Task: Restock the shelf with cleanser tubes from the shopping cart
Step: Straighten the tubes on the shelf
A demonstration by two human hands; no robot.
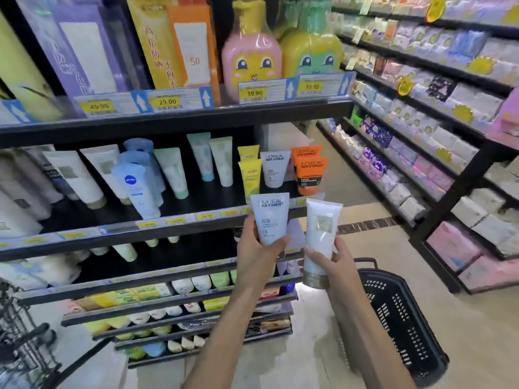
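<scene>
Two bare forearms, no sleeves, left grip (254, 255) and right grip (341, 263) without gloves, rings or watch

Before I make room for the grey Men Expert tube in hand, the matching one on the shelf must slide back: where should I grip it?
Grip the shelved grey tube round its narrower lower body just above the cap, coming from the front. It stands cap-down, flanked closely by yellow tubes and orange tubes, so only its front is open.

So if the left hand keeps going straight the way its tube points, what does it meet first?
Probably the price-label rail at the shelf's front edge, just behind the grey L'Oreal tube that the left hand holds. Beyond it stands a matching grey tube. Depth is hard to judge.
</scene>
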